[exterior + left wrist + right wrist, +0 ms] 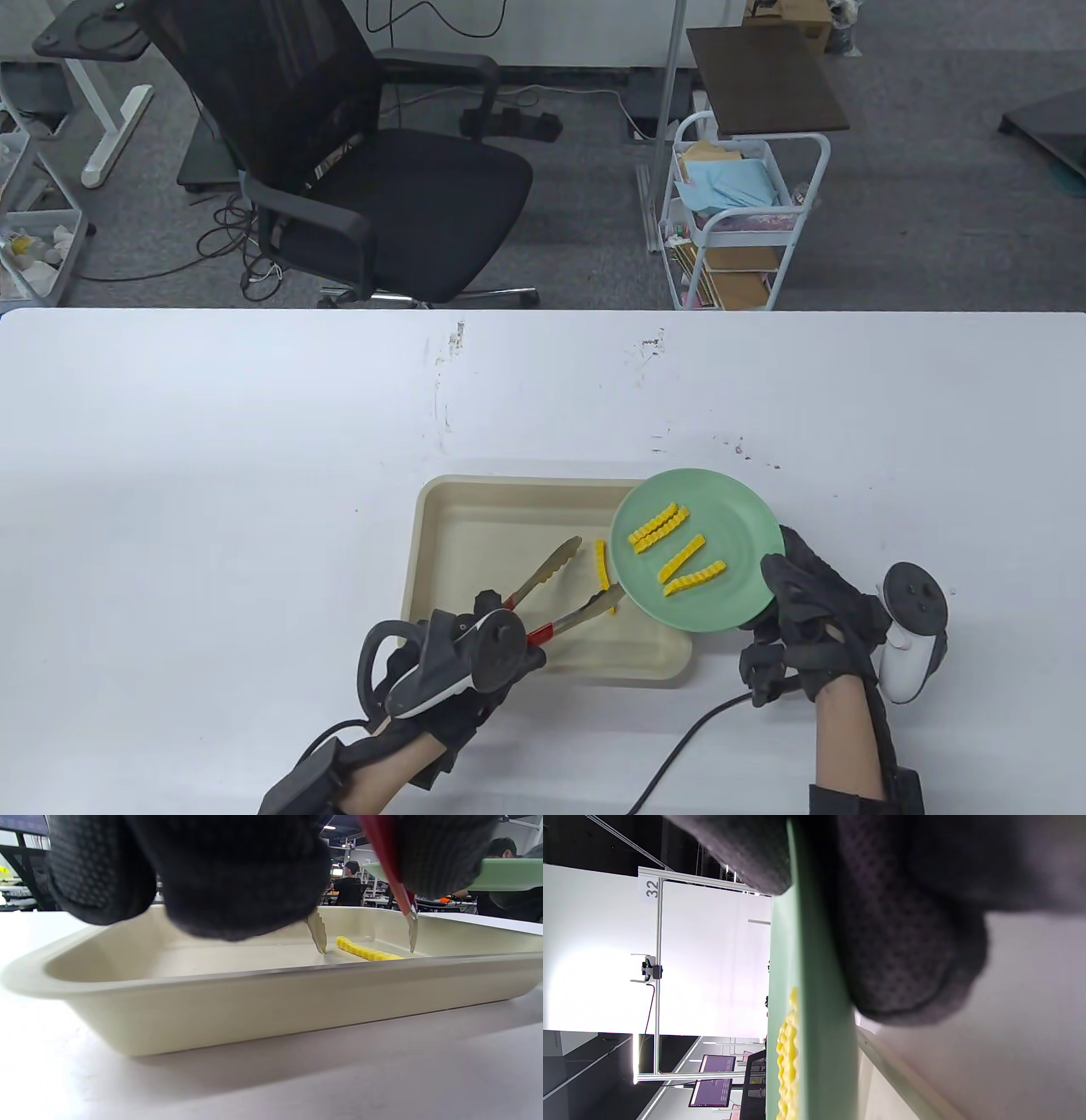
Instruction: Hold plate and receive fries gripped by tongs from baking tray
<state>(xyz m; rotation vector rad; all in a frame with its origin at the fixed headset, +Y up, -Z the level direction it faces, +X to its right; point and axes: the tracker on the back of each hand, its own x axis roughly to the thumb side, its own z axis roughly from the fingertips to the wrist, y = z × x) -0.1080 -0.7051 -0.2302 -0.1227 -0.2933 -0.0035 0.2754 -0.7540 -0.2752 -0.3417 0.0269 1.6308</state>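
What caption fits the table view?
Left hand holds open tongs around the last fry in the tray; right hand holds plate.

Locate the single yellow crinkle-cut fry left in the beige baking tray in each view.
Table view: the yellow crinkle-cut fry lies on the beige baking tray's floor, between the open metal tongs' tips and the green plate.
Left wrist view: centre-right, on the tray floor between the two tong tips.
Right wrist view: not in it; only fries on the plate show.
Shared landmark: the green plate's rim.

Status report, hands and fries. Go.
Left hand holds tongs, tips apart around last fry in baking tray. Right hand holds plate, four fries aboard. Nothing blocking.
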